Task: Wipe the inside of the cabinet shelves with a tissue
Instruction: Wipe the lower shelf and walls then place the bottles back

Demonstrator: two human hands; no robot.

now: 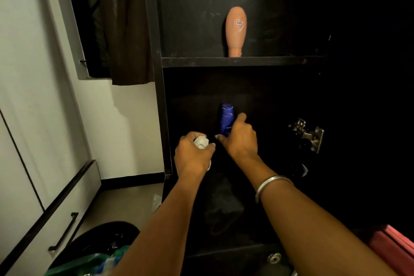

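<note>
The left hand [193, 154] is curled round a crumpled white tissue [201, 142], which bulges out between the thumb and fingers at the top of the fist; a bit more of it shows under the heel of the palm. The hand is held at the open front of the lower compartment of a black cabinet [160, 78], near its left upright.

Just to its right, the right hand [239, 139] reaches into the same compartment and is against the lower part of a blue bottle [226, 120] standing upright on the lower shelf. The thumb points left toward the other hand, and the fingers bend round the bottle's right side. The compartment is very dark, so it looks like a grip, but I cannot be sure how firmly the fingers close on it. A silver bangle [272, 185] sits on the right forearm.

Above, on the upper shelf [242, 61], a tan bottle [235, 31] stands on its cap with a small label on its side. Farther right, a metal hinge [308, 134] is fixed to the cabinet's inner wall.

On the far left are pale drawer fronts with a black handle [63, 232], and a dark curtain [125, 22] hangs beside the cabinet. A black bin [98, 246] with green and blue litter sits at the bottom left.
</note>
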